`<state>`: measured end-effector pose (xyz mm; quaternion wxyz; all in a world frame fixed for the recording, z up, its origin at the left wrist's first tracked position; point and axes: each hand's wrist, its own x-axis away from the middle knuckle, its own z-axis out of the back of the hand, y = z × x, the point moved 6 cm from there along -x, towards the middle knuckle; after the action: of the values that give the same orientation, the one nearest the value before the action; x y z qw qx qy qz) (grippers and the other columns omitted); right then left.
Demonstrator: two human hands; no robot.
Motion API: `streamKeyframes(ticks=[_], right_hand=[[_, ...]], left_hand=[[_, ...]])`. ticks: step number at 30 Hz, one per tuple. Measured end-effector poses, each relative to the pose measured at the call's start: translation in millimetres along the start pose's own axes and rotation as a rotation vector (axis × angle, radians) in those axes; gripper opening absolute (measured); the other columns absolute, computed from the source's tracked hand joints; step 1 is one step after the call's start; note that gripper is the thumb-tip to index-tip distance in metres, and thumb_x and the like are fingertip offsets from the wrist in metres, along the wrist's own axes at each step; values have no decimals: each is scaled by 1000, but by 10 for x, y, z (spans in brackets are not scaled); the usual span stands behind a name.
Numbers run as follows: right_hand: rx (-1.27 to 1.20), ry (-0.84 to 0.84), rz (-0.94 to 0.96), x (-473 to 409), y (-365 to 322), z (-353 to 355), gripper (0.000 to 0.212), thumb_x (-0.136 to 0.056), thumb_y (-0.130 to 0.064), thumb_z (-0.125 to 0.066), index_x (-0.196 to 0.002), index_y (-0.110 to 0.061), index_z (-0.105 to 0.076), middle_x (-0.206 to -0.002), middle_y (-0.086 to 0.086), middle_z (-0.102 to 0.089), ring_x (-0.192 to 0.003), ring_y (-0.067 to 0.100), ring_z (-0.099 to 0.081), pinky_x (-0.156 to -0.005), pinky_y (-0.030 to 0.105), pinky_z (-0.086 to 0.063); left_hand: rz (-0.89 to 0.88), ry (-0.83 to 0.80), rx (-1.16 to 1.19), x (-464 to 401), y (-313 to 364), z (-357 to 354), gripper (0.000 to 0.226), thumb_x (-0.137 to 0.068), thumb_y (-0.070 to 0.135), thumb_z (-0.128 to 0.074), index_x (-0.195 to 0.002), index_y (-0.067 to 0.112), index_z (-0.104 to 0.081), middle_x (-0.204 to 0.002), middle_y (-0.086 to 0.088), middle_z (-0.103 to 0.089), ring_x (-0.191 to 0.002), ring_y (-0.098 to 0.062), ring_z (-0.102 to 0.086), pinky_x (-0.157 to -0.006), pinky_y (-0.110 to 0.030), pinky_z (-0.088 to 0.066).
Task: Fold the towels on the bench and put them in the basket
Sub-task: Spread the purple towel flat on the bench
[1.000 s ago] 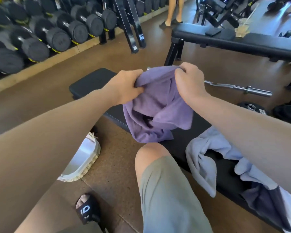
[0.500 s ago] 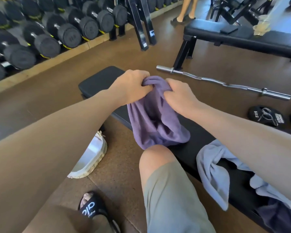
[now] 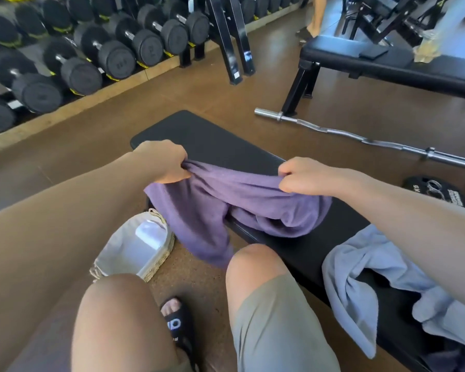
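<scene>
Fingers (image 3: 172, 171) around purple towel (image 3: 242, 200)

1. The long black padded desk (image 3: 212, 140) runs from the centre toward the lower right.
2. A crumpled purple terry towel (image 3: 255, 208) lies partly on its middle, one end hanging over the near edge.
3. A rumpled pale blue towel (image 3: 360, 267) lies on the desk's right part.
4. The brown floor (image 3: 172, 92) carries the desk, a woven basket with white lining (image 3: 134, 251) and a silver curl bar (image 3: 360, 139).

Purple towel (image 3: 253, 200), pale blue towel (image 3: 360, 275), black bench (image 3: 212, 138), white-lined woven straw basket (image 3: 159, 259).
</scene>
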<state>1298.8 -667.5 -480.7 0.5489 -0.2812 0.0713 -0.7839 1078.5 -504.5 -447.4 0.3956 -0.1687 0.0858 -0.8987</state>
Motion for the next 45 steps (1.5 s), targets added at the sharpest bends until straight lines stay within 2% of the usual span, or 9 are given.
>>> streamKeyframes(ticks=[4, 9, 12, 15, 19, 30, 35, 40, 45], right_hand=[[87, 336, -53, -166, 111, 516, 2, -81, -15, -56, -81, -16, -57, -86, 5, -62, -76, 26, -55, -60, 30, -37], [221, 943, -87, 35, 77, 1639, 9, -82, -13, -53, -89, -10, -55, -82, 9, -53, -75, 30, -45, -67, 35, -34], [292, 1080, -7, 196, -54, 1830, 5, -80, -14, -52, -84, -13, -49, -75, 9, -48, -72, 31, -41, -64, 37, -29], [319, 976, 63, 222, -94, 1485, 9, -78, -21, -53, -74, -18, -45, -62, 1, -43, -62, 31, -46, -59, 31, -30], [373, 507, 15, 59, 13, 450, 10, -79, -23, -59, -76, -17, -51, -70, 3, -58, -70, 31, -59, -54, 28, -32], [18, -123, -21, -202, 12, -1051, 20, -78, -14, -58, -65, -13, -42, -66, 5, -45, -61, 25, -40, -53, 33, -30], [-132, -325, 0, -242, -233, -1085, 22, -86, -28, -64, -88, -6, -64, -72, 12, -69, -56, 18, -59, -52, 27, -51], [-39, 156, 136, -629, -302, -803, 12, -93, -36, -55, -85, -28, -57, -76, -7, -63, -78, 20, -62, -65, 34, -46], [329, 255, 362, -1026, -367, -947, 51, -103, -46, -34, -151, -31, -40, -155, 1, -41, -141, 25, -39, -113, 44, -34]], left_hand=[[92, 204, 27, -265, 2, 399, 8, -93, 19, -47, -97, 15, -53, -92, -6, -58, -89, -35, -61, -68, -36, -39], [219, 578, 136, -653, -83, 1267, 17, -92, 4, -48, -108, 8, -47, -105, -23, -64, -93, -46, -62, -68, -43, -37], [241, 715, 105, -725, -151, 1629, 38, -83, -2, -56, -120, 2, -47, -107, -26, -62, -96, -48, -62, -68, -43, -36], [159, 710, -86, -741, -140, 1587, 44, -77, 7, -67, -116, 0, -49, -103, -24, -63, -95, -41, -62, -74, -42, -40], [22, 525, -393, -822, -54, 757, 29, -89, 26, -61, -116, 18, -52, -117, -5, -65, -110, -27, -58, -90, -38, -40], [31, 112, -412, -568, -210, -1086, 30, -94, 21, -54, -122, 28, -62, -123, 7, -65, -116, -18, -56, -96, -31, -37], [103, 90, -374, -570, -392, -1215, 32, -92, 24, -56, -124, 27, -57, -122, 5, -65, -115, -19, -56, -95, -30, -40], [162, 103, -165, -730, -360, -1132, 45, -92, 16, -51, -135, 16, -39, -128, -8, -56, -119, -28, -55, -97, -36, -45], [136, 164, 310, -939, 47, -1015, 53, -103, 38, -35, -153, 25, -24, -153, -13, -36, -131, -38, -46, -103, -47, -39]])
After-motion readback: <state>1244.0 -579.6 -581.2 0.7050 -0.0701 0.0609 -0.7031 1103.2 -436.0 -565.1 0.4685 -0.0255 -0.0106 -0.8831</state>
